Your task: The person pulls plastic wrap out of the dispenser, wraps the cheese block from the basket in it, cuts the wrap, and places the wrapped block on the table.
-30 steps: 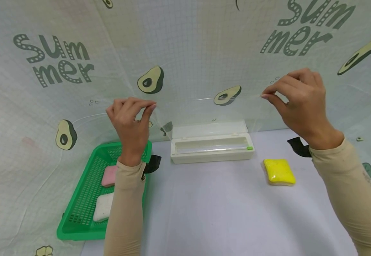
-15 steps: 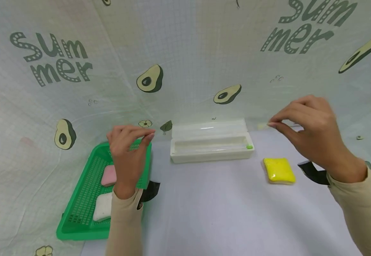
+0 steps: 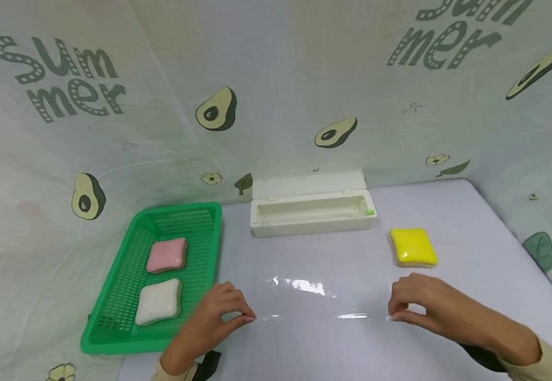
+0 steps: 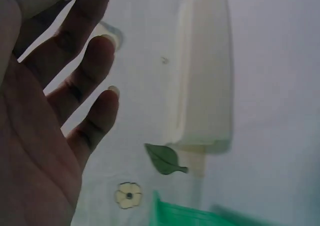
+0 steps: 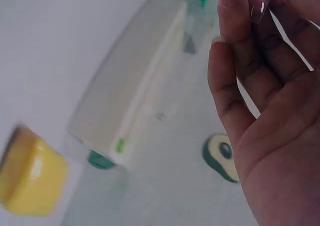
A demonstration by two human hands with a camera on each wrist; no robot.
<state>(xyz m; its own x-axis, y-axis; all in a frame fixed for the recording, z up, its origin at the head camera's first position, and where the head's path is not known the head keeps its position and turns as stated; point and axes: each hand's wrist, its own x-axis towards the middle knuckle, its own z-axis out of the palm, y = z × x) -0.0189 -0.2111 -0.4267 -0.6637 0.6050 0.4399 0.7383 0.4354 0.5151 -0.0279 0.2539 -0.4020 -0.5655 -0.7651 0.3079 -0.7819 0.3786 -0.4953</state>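
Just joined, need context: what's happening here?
A person's left grip and right grip pinch a clear film sheet between them; whether it touches the table is unclear. Farther back, a white box stands open. A yellow block lies beyond the right grip; a pink block and a white block sit in the green basket.

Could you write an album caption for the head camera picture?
A person's left grip and right grip hold clear film between them, an open white box beyond.

The head view looks forward and down across the desk [image 3: 466, 227]; the wrist views peer closely past the left hand [image 3: 214, 318] and right hand [image 3: 442, 307], sharing the white box [image 3: 314, 226].
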